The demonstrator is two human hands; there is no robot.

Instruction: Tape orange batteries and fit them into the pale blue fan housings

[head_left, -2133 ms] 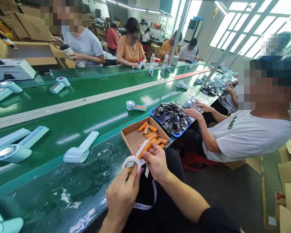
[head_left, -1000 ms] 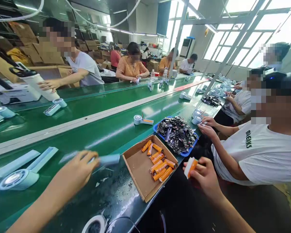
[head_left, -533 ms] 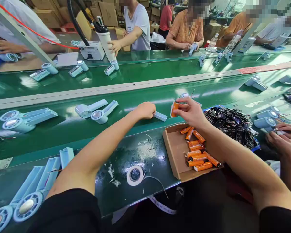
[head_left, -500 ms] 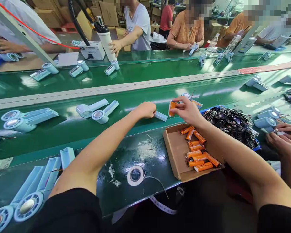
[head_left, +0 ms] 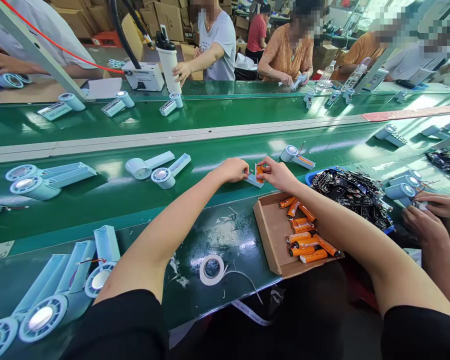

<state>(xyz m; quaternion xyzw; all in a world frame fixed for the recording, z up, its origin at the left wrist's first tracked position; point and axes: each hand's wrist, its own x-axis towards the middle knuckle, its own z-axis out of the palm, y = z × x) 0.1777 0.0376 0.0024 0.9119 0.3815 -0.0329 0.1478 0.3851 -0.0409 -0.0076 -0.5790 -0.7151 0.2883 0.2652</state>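
Observation:
My left hand [head_left: 234,170] is closed around a light-blue handheld fan body, whose open handle shell [head_left: 254,181] sticks out to its right. Between the fingers of my right hand [head_left: 277,174] is an orange battery cell [head_left: 260,173], held right at the handle shell; whether it touches the inside I cannot tell. The fan's head is hidden behind my left hand. Below my right forearm, a cardboard tray [head_left: 266,235] holds several more orange batteries [head_left: 303,236]. A roll of white tape [head_left: 212,270] lies on the bench with its loose end pulled out.
Blue fan bodies [head_left: 163,177] lie on the green conveyor [head_left: 202,200], and more [head_left: 45,315] stand at the bench's left. A blue bin of circuit boards [head_left: 348,195] is right of the tray. A co-worker's hands [head_left: 431,220] work at far right; others sit across the belt.
My right hand has brought the orange battery left and down to the handle shell. My left hand has shifted slightly right with the fan body.

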